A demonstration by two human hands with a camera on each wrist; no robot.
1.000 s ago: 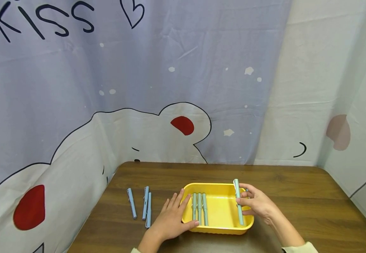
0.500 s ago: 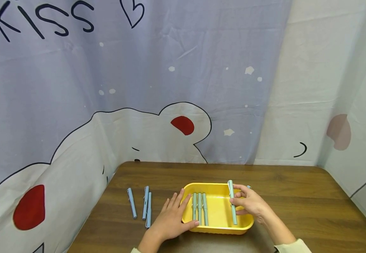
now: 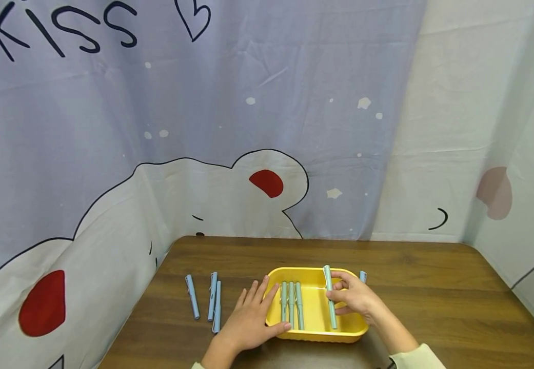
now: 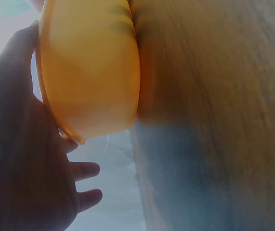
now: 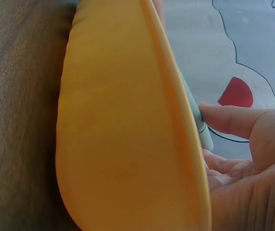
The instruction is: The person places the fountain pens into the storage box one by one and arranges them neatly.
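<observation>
A yellow tray (image 3: 313,336) stands on the table, with three green pens (image 3: 291,303) lying side by side in its left part. Over its right half, my right hand (image 3: 356,297) pinches another green pen (image 3: 330,300) between thumb and fingers. That pen slants slightly, and its lower end is down inside the tray. In the right wrist view the tray's wall hides most of the pen. My left hand (image 3: 250,320) rests on the tray's left rim with fingers spread and straight; in the left wrist view the hand (image 4: 29,144) lies along the tray's edge.
Three blue pens (image 3: 212,297) lie on the wooden table (image 3: 423,287) left of the tray. Part of another blue pen (image 3: 362,277) shows beyond the tray's back right corner. A printed cloth (image 3: 267,102) hangs behind the table.
My right hand has moved left over the tray with the green pen, nearer to the three lying pens. More of the blue pen behind it shows. My left hand has stayed put.
</observation>
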